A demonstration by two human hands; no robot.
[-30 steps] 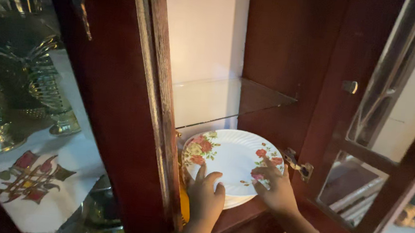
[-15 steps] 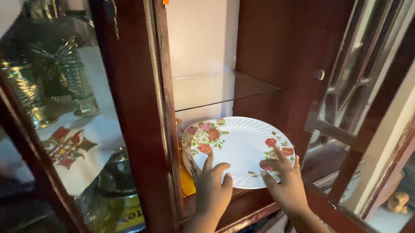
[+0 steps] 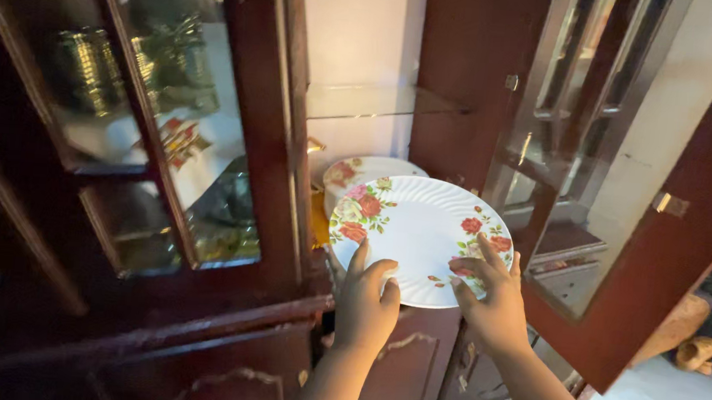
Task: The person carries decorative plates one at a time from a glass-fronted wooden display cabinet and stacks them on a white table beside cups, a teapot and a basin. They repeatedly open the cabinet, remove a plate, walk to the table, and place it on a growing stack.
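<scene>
Both hands hold a round white plate with a scalloped rim and red rose prints (image 3: 421,235) by its near edge, in front of the open compartment of a dark red-brown wooden cabinet (image 3: 285,135). The left hand (image 3: 365,302) has its grip closed on the plate's lower left rim, thumb curled over the top face and fingers under it. The right hand (image 3: 492,300) has its grip closed on the lower right rim, fingers spread on the top face beside a rose print. The plate tilts slightly, its far edge raised away from the grips. Just beyond the left grip, partly hidden by the held plate, a second white plate with a rose print (image 3: 362,175) lies inside the cabinet. Above both grips a clear glass shelf (image 3: 381,100) spans the compartment. To the right of the right grip the glass-paned cabinet door (image 3: 626,204) stands swung open. To the left of the left grip, behind a closed glass pane, stand shiny metal vessels (image 3: 87,69), too blurred by reflections to tell apart.
</scene>
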